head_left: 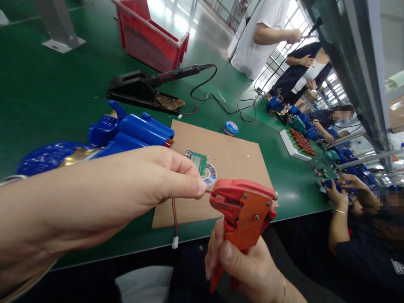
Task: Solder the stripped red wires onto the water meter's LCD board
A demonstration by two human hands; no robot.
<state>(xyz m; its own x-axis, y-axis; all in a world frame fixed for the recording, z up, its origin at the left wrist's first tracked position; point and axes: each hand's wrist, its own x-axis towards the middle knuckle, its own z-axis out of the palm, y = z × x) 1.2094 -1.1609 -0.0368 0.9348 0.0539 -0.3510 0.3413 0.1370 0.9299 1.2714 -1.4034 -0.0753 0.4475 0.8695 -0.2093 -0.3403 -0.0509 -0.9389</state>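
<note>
My left hand [176, 174] pinches a thin red and black wire [174, 216]; its white connector [175, 242] dangles below the hand over the table edge. The wire's other end runs from my fingertips into the jaws of a red wire stripper [243, 206]. My right hand [243, 261] is wrapped round the stripper's handles. Behind my left fingers, a green circuit board [198, 162] and a round board [211, 173] lie on a cardboard sheet [233, 151], partly hidden. Blue plastic housing parts [139, 130] rest beyond my left forearm.
A soldering iron [179, 73] sits in its black stand [129, 86], its cable looping right. Further back is a red bin [151, 38]. A solder tin [230, 128] and a short wire with connector [189, 112] lie near the cardboard. Co-workers' hands [339, 193] work at right.
</note>
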